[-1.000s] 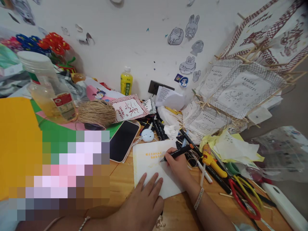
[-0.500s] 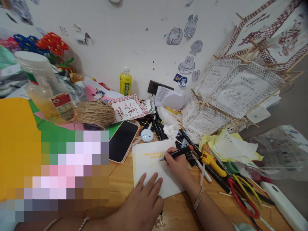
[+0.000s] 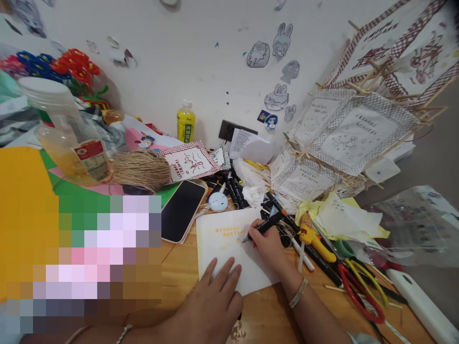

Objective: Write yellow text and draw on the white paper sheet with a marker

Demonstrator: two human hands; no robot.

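A white sheet of paper (image 3: 222, 248) lies on the wooden table (image 3: 179, 267), with two short rows of orange writing near its top. My right hand (image 3: 267, 246) is closed round a black marker (image 3: 267, 223) with an orange end, its tip resting on the paper at the right of the writing. My left hand (image 3: 211, 301) lies flat on the sheet's lower edge, fingers stretched out, holding nothing.
A dark phone (image 3: 182, 210) lies left of the paper, next to a ball of twine (image 3: 142, 169) and a plastic jar (image 3: 68, 138). Markers, a yellow glue gun (image 3: 315, 239) and red scissors (image 3: 358, 296) crowd the right. Paper-and-stick lanterns (image 3: 351, 138) stand behind.
My right hand and the marker have shifted slightly right and down across the paper. The left hand stays pressed on the sheet.
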